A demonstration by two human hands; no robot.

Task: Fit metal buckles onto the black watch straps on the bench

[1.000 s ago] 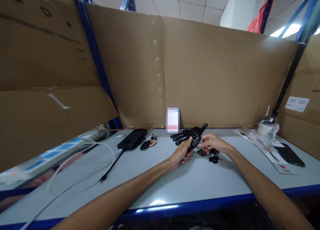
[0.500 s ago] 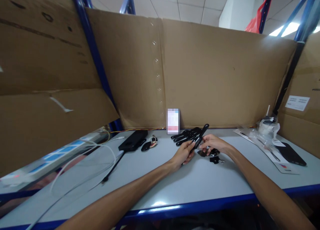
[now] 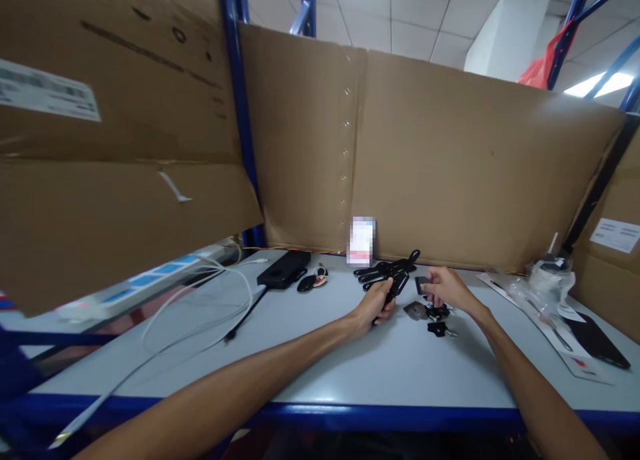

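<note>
My left hand (image 3: 374, 303) is closed around a black tool-like part (image 3: 398, 285) with a looped handle that points up and right. My right hand (image 3: 445, 288) pinches a small dark flat piece (image 3: 422, 285) just right of it. Under my right hand lie several small black knobs with metal screws (image 3: 438, 329) and a dark square plate (image 3: 415, 310). Behind my left hand, more black handled parts (image 3: 375, 271) lie in a pile on the grey table (image 3: 320, 373).
A phone with a lit screen (image 3: 361, 241) leans on the cardboard wall (image 3: 300, 140). To the left are a black power bank (image 3: 284, 269), keys (image 3: 313, 280), white cables and a power strip (image 3: 160, 273). Plastic packaging (image 3: 547, 280) and a black phone (image 3: 600, 337) lie right.
The view has turned to the left. My right hand has moved away from the part in my left hand and now holds a small flat dark piece.
</note>
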